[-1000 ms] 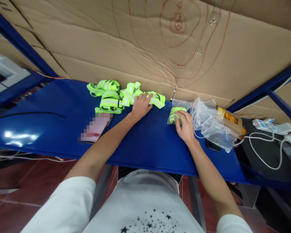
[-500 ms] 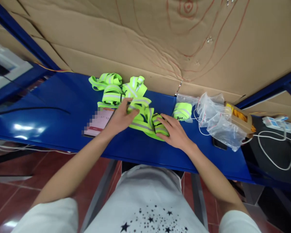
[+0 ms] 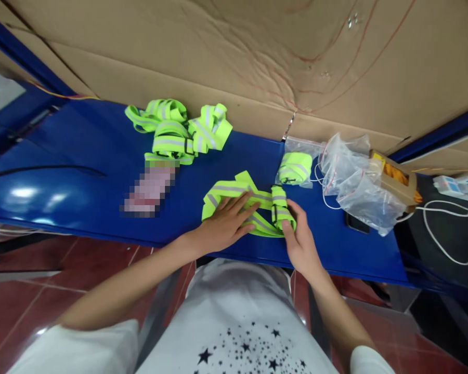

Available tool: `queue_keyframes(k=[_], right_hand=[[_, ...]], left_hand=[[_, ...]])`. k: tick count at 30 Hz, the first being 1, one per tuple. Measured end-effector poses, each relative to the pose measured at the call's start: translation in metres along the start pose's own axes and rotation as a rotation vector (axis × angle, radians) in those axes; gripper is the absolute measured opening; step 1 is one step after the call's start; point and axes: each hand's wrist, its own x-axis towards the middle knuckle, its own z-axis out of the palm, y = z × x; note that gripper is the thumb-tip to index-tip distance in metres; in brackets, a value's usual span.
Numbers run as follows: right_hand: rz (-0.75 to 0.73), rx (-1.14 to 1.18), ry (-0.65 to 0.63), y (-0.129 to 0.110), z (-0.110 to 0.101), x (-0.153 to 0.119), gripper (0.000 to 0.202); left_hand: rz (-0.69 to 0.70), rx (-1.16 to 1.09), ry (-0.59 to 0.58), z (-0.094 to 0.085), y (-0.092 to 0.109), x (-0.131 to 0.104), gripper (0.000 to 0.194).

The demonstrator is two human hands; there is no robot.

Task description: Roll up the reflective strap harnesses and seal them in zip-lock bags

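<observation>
A neon-yellow reflective strap with grey stripes lies loosely looped near the front edge of the blue table. My left hand rests flat on its left part, fingers spread. At its right end is a wound section with a black buckle, and my right hand grips this from the right, thumb in front and fingers behind. Farther back on the left sit several bundled straps and a loosely folded one. A folded strap bundle lies on a clear bag behind my right hand.
A blurred-out flat pink item lies at the left of the blue table. Clear plastic bags, a cardboard box, a dark phone and white cables are on the right. A cardboard panel stands along the back.
The strap under my hands has come forward and right, away from the left bundles. My left hand has moved forward and right and flattened; my right hand has closed on the wound end.
</observation>
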Motion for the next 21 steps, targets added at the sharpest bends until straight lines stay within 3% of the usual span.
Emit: queue_keyframes(k=[2, 4, 7, 8, 9, 11, 13, 14, 17, 21], right_hand=[[0.085, 0.112, 0.118, 0.004, -0.005, -0.019, 0.058], [0.081, 0.108, 0.301, 0.002, -0.011, -0.032, 0.06], [-0.106, -0.049, 0.694, -0.013, -0.018, -0.041, 0.054], [-0.206, -0.102, 0.723, -0.019, -0.019, -0.042, 0.055], [-0.303, -0.153, 0.66, -0.025, -0.019, -0.041, 0.058], [-0.411, -0.277, 0.324, -0.032, -0.014, -0.034, 0.062], [-0.384, -0.417, 0.001, -0.032, -0.006, -0.023, 0.06], [-0.345, -0.478, -0.071, -0.03, -0.003, -0.018, 0.059], [-0.25, -0.574, -0.037, -0.016, -0.006, -0.011, 0.049], [-0.106, -0.57, 0.342, 0.008, -0.034, -0.029, 0.04]], left_hand=[[-0.039, -0.016, -0.063, -0.007, 0.006, -0.008, 0.057], [-0.102, 0.014, -0.05, -0.015, 0.017, -0.009, 0.052], [-0.136, 0.098, 0.083, -0.015, 0.04, 0.0, 0.047], [-0.122, 0.109, 0.13, -0.012, 0.047, 0.004, 0.047], [-0.1, 0.107, 0.164, -0.008, 0.052, 0.008, 0.049], [-0.068, 0.083, 0.186, 0.002, 0.058, 0.015, 0.056], [-0.061, 0.06, 0.152, 0.011, 0.057, 0.018, 0.06], [-0.063, 0.053, 0.131, 0.014, 0.055, 0.018, 0.061], [-0.082, 0.048, 0.114, 0.018, 0.049, 0.016, 0.058], [-0.101, 0.056, 0.126, 0.016, 0.047, 0.014, 0.058]])
